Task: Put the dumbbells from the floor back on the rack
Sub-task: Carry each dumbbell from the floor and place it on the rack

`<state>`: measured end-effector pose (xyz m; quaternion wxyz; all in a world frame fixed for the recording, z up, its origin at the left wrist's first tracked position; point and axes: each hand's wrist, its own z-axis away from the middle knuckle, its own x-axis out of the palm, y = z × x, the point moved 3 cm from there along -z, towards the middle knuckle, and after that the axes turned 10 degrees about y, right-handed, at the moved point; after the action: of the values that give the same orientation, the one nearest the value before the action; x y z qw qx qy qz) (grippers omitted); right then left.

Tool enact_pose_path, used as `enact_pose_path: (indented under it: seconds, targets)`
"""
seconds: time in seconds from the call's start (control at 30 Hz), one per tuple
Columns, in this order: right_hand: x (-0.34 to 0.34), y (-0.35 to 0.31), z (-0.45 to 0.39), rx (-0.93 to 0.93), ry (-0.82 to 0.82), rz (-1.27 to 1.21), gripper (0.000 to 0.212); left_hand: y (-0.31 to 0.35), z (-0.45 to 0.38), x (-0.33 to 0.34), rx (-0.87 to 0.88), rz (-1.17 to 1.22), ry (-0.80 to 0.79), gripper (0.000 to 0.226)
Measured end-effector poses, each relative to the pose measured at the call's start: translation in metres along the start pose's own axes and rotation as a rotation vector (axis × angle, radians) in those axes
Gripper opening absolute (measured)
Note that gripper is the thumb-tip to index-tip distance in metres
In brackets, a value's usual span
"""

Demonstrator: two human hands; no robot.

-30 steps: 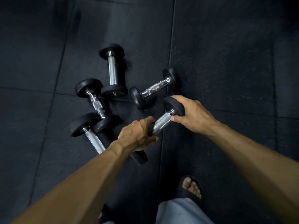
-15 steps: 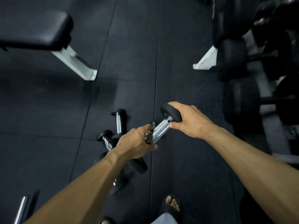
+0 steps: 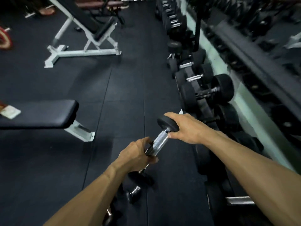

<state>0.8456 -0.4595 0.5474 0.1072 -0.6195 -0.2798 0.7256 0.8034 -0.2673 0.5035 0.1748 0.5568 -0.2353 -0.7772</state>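
1. While the view swings up off the floor pile, the dumbbell rides clear of the floor in both hands.
2. Left hand is wrapped shut round the handle's near end; right hand caps the far head, fingers curled over it.
3. Rack now fills the 1-to-3 o'clock side, where a second ago only mat showed.
4. That reads as carry under way, placing next.
5. More dumbbells wait on the floor at 6 o'clock.
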Motion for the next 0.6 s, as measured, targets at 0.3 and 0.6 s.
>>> enact_pose_path:
  seconds: [0.3, 0.6]
  targets:
    - [-0.117, 0.037, -0.024, 0.095, 0.187, 0.042, 0.059, 0.105, -0.085, -0.040, 0.234, 0.001, -0.028, 0.051]
    - [-0.210, 0.162, 0.024, 0.261, 0.238, 0.134, 0.055, 0.248, -0.148, 0.035, 0.404, 0.023, -0.195, 0.042]
